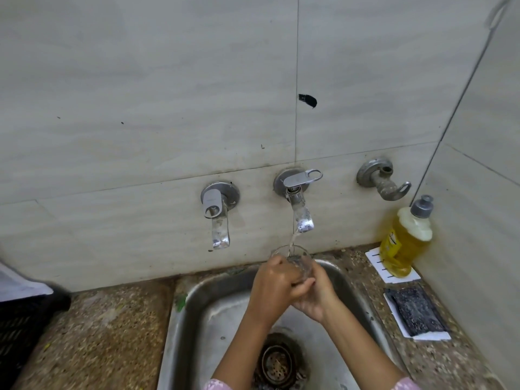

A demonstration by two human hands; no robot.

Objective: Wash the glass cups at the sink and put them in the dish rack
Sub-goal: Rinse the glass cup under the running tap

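Standing over a steel sink (197, 333) set in a speckled stone counter (112, 333), a person gripped a glass cup (304, 266) with both the left hand (271, 285) and right hand (313, 299) curled round it, beneath the running tap (301, 218); a yellow soap bottle (399, 249) stood against grey wall tiles (140, 108).

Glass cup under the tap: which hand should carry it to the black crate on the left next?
Left, probably. The left hand grips the glass cup and is on the side of the black crate at the counter's left edge; the right hand, also gripping it, would have to cross the sink.
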